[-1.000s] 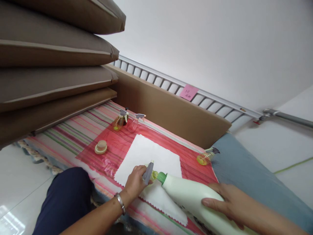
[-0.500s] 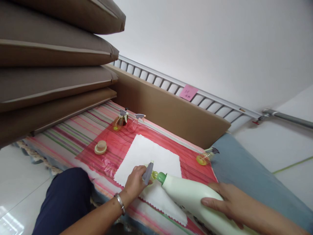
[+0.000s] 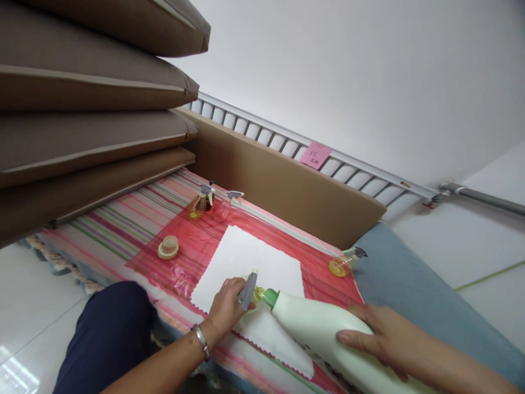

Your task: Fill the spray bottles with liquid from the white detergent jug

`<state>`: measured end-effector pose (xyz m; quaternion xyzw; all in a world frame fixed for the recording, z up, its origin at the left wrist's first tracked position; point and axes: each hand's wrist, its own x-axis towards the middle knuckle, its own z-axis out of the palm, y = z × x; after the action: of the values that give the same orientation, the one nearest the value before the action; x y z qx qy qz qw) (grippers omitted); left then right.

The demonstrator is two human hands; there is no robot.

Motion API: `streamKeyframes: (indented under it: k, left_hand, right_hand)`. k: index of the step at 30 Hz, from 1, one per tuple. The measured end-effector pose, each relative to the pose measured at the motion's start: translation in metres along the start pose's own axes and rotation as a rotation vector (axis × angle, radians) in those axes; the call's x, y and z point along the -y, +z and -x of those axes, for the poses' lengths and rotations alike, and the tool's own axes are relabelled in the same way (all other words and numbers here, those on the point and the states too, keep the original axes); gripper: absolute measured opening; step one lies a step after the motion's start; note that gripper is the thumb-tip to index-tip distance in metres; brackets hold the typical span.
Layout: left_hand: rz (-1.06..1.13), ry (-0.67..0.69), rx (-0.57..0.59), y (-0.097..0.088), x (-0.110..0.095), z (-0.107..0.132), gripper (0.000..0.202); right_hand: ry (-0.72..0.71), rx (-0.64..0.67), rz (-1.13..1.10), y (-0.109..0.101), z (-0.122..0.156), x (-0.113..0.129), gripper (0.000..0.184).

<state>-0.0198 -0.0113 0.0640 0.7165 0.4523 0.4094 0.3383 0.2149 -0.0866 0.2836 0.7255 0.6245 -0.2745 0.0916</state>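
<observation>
My right hand grips a large pale-green bottle, tipped over so that its green neck meets the mouth of a small yellow-green spray bottle. My left hand is closed around that small bottle and its grey spray head, holding them over a white cloth with zigzag edges. The cloth lies on a red plastic sheet spread over a striped mat.
A beige cap rests on the red sheet at left. Two small spray bottles stand at the back, another yellow one lies at right. Brown cushions are stacked on the left, a cardboard panel stands behind, blue fabric lies to the right.
</observation>
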Motion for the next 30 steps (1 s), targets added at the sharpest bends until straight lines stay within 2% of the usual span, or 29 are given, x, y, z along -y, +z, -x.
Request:
streamKeyframes:
  k: [7, 11, 17, 24, 27, 30]
  left_hand:
    - [-0.004, -0.001, -0.02, 0.001, 0.002, 0.0, 0.027]
    - [0.063, -0.033, -0.026, 0.001, 0.007, -0.002, 0.028]
    - [0.168, -0.077, -0.045, -0.005, 0.018, -0.006, 0.038]
    - [0.213, -0.089, -0.04, -0.006, 0.025, -0.009, 0.04]
    - [0.212, -0.085, -0.023, -0.007, 0.026, -0.009, 0.041]
    - [0.228, -0.093, -0.009, -0.008, 0.024, -0.01, 0.042]
  right_hand:
    - [-0.023, 0.028, -0.015, 0.0, 0.0, 0.0, 0.035]
    - [-0.026, 0.022, -0.051, 0.003, 0.0, 0.001, 0.035]
    - [-0.069, -0.025, -0.138, 0.023, -0.005, -0.001, 0.04]
    - [-0.087, -0.117, -0.388, 0.068, -0.024, -0.032, 0.045]
    - [-0.08, -0.187, -0.554, 0.074, -0.023, -0.048, 0.043]
    - [-0.055, -0.269, -0.813, 0.071, -0.017, -0.06, 0.044]
